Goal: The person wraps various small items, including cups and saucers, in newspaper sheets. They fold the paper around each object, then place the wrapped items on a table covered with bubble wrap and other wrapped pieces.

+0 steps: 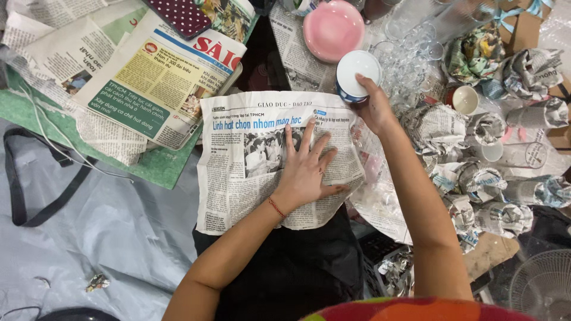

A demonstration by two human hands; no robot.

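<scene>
My left hand (306, 169) lies flat with fingers spread on a sheet of newspaper (238, 178) draped over my lap. My right hand (373, 106) grips a small white bowl with a blue outside (355, 72) at the sheet's far right corner; the bowl is tipped so its white inside faces up. A red string bracelet circles my left wrist.
A pink bowl (333, 28) sits beyond the white one. Clear glasses (410, 50) stand in a cluster to its right. Several newspaper-wrapped bundles (499, 208) pile at right. A stack of newspapers (154, 77) lies at left on a green mat. A fan (544, 285) is at bottom right.
</scene>
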